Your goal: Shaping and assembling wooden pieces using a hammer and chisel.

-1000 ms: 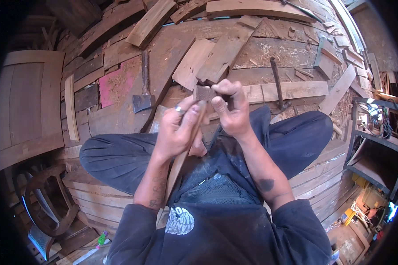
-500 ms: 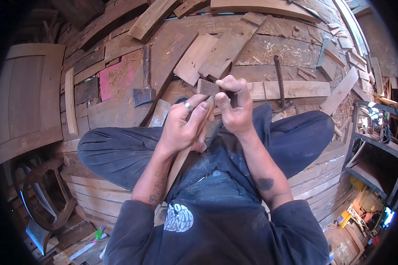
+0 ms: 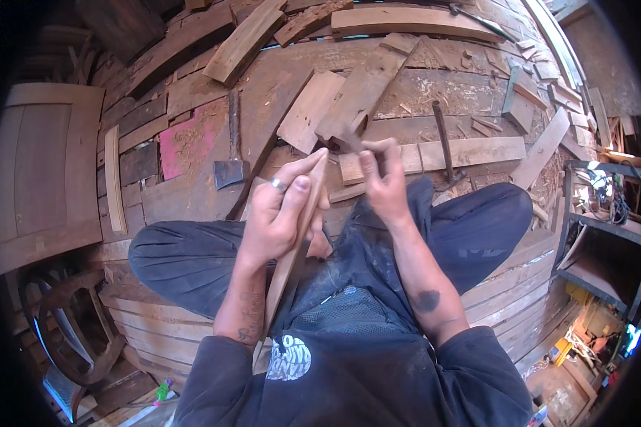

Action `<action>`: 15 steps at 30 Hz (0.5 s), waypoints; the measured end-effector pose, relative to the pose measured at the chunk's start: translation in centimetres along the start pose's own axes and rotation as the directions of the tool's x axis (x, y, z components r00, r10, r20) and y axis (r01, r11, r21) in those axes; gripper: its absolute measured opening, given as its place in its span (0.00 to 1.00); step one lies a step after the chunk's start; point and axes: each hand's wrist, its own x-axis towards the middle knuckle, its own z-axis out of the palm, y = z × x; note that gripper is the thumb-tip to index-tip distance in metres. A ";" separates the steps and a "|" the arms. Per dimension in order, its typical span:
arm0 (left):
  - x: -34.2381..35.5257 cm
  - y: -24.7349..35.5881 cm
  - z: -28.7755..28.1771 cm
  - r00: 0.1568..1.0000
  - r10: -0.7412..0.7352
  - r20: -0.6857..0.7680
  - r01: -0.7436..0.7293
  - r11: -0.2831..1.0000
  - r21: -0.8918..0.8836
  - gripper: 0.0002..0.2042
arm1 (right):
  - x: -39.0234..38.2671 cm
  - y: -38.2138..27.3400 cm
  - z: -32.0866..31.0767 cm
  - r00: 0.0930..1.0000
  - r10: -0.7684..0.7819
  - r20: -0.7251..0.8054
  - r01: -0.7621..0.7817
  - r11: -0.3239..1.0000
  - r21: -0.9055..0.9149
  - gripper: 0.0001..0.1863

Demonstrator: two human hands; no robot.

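Note:
My left hand is closed around a long, narrow wooden strip. The strip slants from beside my left forearm up to a tapered tip, which pokes out past my fingers. A ring sits on one finger of that hand. To the right of the tip, my right hand pinches a small flat brown piece with a rough face. Motion smears this piece, and it is apart from the strip. My crossed legs in dark trousers lie beneath both hands.
Beyond my left knee lies a hatchet. A hammer rests across a board on the right. Thick planks and wood scraps cover the plank floor ahead. A panelled wooden door stands left, a dark metal rack right.
The rough brown piece has come off the strip's tip, and my right hand has shifted right with it. My left hand and the strip have moved slightly left, baring the tip.

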 end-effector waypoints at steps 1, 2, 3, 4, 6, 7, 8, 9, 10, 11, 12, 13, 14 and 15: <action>0.3 -0.3 -0.2 1.000 0.012 0.015 -0.014 0.995 0.096 0.18 | 0.4 -0.7 0.0 0.994 -0.094 -0.052 0.100 0.986 0.133 0.12; 0.2 -0.3 -0.2 1.000 0.013 0.008 -0.014 0.995 0.094 0.18 | 0.6 -1.5 0.0 0.977 -0.178 -0.116 0.202 0.945 0.259 0.10; 0.2 -0.3 -0.2 0.999 -0.052 -0.014 0.053 0.992 0.112 0.18 | 0.0 -2.4 0.3 0.978 -0.177 -0.113 0.206 0.913 0.353 0.11; 0.2 -0.3 -0.3 0.993 -0.117 -0.026 0.119 0.984 0.130 0.17 | -0.3 -3.2 0.8 0.978 -0.176 -0.114 0.206 0.913 0.351 0.11; 0.3 -0.5 -0.2 0.987 -0.153 -0.050 0.157 0.984 0.088 0.16 | -0.7 -4.2 1.6 0.953 -0.298 -0.046 0.295 0.887 0.355 0.13; 0.3 -0.6 0.1 0.979 -0.191 -0.068 0.194 0.980 0.046 0.16 | -0.8 -3.3 1.3 0.959 -0.284 0.017 0.263 0.907 0.329 0.13; 0.4 -0.9 0.2 0.979 -0.192 -0.067 0.195 0.980 0.047 0.16 | -0.9 -2.2 1.4 0.959 -0.283 0.015 0.263 0.907 0.329 0.13; 0.4 -1.3 0.3 0.984 -0.160 -0.081 0.166 0.983 0.072 0.15 | -1.1 -1.1 1.4 0.973 -0.228 0.043 0.210 0.946 0.247 0.12; 0.6 -1.5 0.4 0.987 -0.124 -0.099 0.133 0.986 0.097 0.14 | -0.7 -1.2 1.4 0.982 -0.173 0.071 0.160 0.974 0.162 0.12; 0.7 -1.5 0.4 0.987 -0.121 -0.102 0.131 0.987 0.096 0.14 | -1.1 -1.5 1.2 0.996 -0.017 0.088 -0.001 0.980 0.200 0.13; 0.7 -1.4 0.5 0.987 -0.126 -0.103 0.135 0.987 0.084 0.14 | -0.6 -1.8 1.4 0.996 -0.020 0.091 0.001 0.980 0.199 0.13; 0.3 -1.3 0.7 0.985 -0.142 -0.103 0.150 0.986 0.069 0.14 | -0.5 -2.4 1.6 0.987 -0.151 0.048 0.139 0.971 0.194 0.13; 0.0 -1.2 0.8 0.983 -0.149 -0.104 0.156 0.986 0.065 0.14 | -0.4 -2.9 1.7 0.960 -0.280 0.006 0.275 0.944 0.184 0.14; -0.2 -1.1 0.9 0.987 -0.138 -0.084 0.142 0.989 0.038 0.13 | -0.4 -3.5 1.6 0.932 -0.363 -0.007 0.361 0.923 0.136 0.14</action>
